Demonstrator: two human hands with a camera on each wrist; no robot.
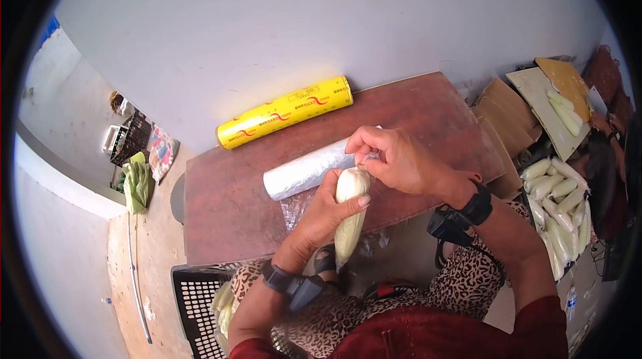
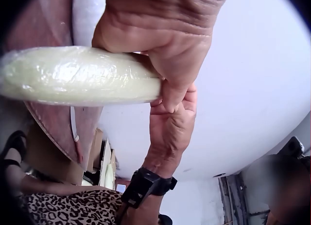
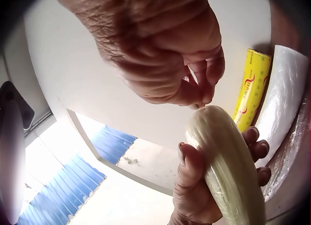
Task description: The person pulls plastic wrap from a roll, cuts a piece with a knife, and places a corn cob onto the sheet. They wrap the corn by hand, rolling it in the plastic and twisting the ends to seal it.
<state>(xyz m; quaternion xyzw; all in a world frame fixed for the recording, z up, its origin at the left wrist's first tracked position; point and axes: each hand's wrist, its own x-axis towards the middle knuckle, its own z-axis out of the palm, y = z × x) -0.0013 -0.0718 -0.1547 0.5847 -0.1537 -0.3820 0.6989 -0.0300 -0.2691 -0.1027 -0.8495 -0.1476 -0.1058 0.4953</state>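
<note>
My left hand (image 1: 334, 208) holds an ear of corn (image 1: 349, 225) in its pale green husk, wrapped in shiny clear film. The thumb lies across its front, with the blunt end up and the tapered end down. At the blunt end, my right hand (image 1: 401, 162) pinches the film with thumb and fingertips, also seen in the right wrist view over the corn (image 3: 223, 157). In the left wrist view the wrapped corn (image 2: 82, 76) stretches out sideways from the palm. A roll of clear plastic film (image 1: 307, 168) lies on the table behind the hands, its loose edge hanging toward the front.
A yellow printed roll (image 1: 284, 113) lies along the wall side of the reddish table (image 1: 221, 205). A knife (image 2: 75, 132) is at the table edge. A black crate (image 1: 200, 309) stands left of the legs. Right are cardboard (image 1: 505, 115) and several wrapped ears (image 1: 558, 205).
</note>
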